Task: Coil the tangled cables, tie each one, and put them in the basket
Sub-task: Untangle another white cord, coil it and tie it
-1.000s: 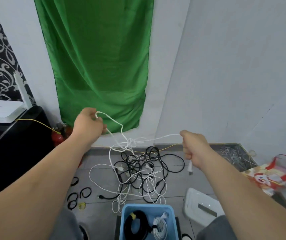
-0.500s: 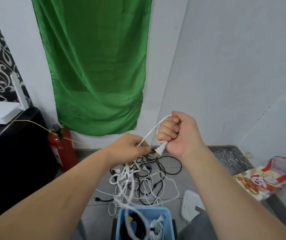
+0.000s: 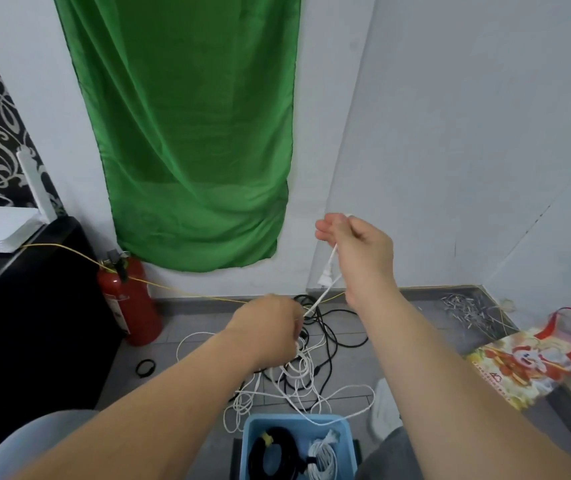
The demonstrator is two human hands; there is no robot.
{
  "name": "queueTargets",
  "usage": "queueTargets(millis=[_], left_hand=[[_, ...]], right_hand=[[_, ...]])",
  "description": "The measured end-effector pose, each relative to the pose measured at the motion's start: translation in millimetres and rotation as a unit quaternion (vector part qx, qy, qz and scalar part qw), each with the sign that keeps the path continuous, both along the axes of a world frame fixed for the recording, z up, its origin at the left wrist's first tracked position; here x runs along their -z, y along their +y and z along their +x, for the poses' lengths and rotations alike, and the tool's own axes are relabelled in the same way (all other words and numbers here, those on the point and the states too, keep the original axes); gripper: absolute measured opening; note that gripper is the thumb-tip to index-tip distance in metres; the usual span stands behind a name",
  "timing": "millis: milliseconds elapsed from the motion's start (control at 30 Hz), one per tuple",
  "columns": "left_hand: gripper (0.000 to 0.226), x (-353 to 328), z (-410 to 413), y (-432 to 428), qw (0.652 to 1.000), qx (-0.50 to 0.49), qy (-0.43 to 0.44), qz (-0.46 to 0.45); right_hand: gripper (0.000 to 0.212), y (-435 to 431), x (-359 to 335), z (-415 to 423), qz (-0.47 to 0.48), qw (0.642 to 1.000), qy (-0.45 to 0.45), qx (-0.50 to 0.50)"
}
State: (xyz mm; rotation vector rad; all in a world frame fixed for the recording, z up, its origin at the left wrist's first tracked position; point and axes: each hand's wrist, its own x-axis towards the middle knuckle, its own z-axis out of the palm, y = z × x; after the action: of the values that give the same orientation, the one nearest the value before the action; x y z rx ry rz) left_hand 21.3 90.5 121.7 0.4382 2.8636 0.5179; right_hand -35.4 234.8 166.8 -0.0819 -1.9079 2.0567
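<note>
- A green cloth (image 3: 190,150) hung on the wall behind everything.
- The tangled cables (image 3: 308,372), black and white mixed, lay heaped on the floor tiles just beyond the basket.
- The blue basket (image 3: 246,448) sat at the bottom edge, holding a coiled black cable (image 3: 266,455) and a coiled white one (image 3: 322,460) (side by side).
- The right hand (image 3: 360,247), raised highest, held a white cable (image 3: 322,297) in curled fingers, its plug (image 3: 325,273) dangling below.
- The left hand (image 3: 270,327), lower down, gripped the same cable, which ran taut between the two hands.
</note>
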Motion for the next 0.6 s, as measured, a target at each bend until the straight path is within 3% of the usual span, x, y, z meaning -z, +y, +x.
queueTargets(millis=[100,167,267,400,467,600], left_hand=[[0.033,-13.2,-4.2,-7.9,0.984,-0.044,0.000,0.171],[0.034,-23.5,-6.7,-15.1,0.963,-0.083,0.002,0.254],[0.020,-36.2,-13.3,-31.3,0.933,-0.141,0.026,0.331],[0.007,-38.7,-22.0,-51.0,0.933,-0.120,0.001,0.340],[0.002,-39.5,-25.9,-56.5,0.931,-0.118,-0.028,0.345],[0.019,-39.4,-35.8,-68.3,0.929,-0.120,-0.107,0.334]], right_hand=[[0.041,6.7,23.0,-6.1,0.305,0.948,0.091,0.005],[0.040,8.5,34.5,-8.3,0.400,0.912,0.084,-0.025],[0.031,5.1,35.2,-7.2,0.351,0.930,-0.017,-0.109],[0.051,-2.6,26.8,0.9,0.396,0.899,-0.092,-0.161],[0.059,-2.6,26.5,2.3,0.312,0.906,-0.150,-0.242],[0.056,2.8,29.0,-4.4,0.154,0.902,-0.204,-0.348]])
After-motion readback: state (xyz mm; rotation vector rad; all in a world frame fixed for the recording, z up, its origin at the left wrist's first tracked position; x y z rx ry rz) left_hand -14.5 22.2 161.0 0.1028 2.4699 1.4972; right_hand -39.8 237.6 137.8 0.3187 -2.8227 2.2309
